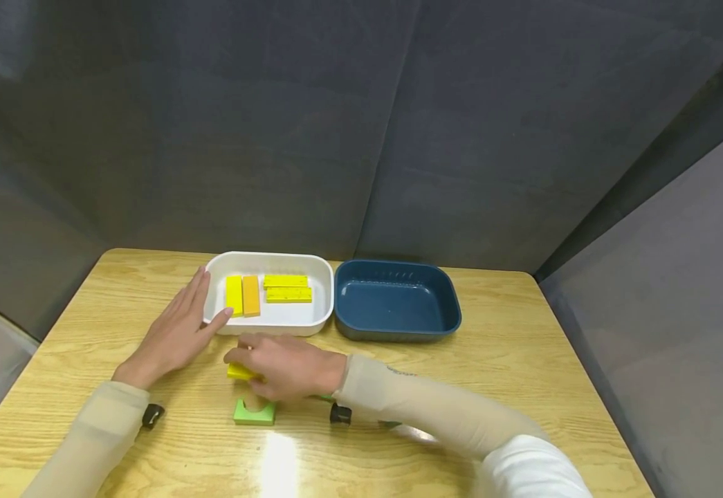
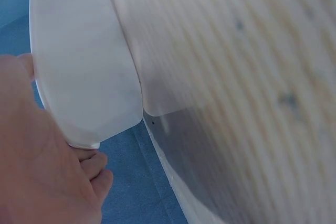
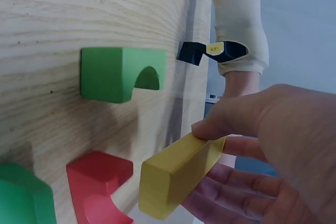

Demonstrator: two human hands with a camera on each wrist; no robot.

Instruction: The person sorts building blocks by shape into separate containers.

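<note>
My left hand (image 1: pixel 174 335) rests against the left end of the white bin (image 1: pixel 280 330), fingers straight along its side and thumb over the front rim. Just in front of that bin, my right hand (image 1: pixel 289 364) pinches a yellow rectangular block (image 3: pixel 178 174) between thumb and fingers, held at a tilt. Inside the bin lie a yellow block (image 1: pixel 234 294) and an orange block (image 1: pixel 251 296) side by side, plus two yellow blocks (image 1: pixel 289 295) lying crosswise. A green arch block (image 1: pixel 254 417) stands on the table close to the right hand.
A red arch block (image 3: pixel 92 182) and another green block (image 3: pixel 26 198) lie nearby in the right wrist view, mostly hidden by the arm in the head view. The dark blue bin (image 1: pixel 398 335) adjoins the white one. Dark fabric (image 1: pixel 361 124) rises behind the table.
</note>
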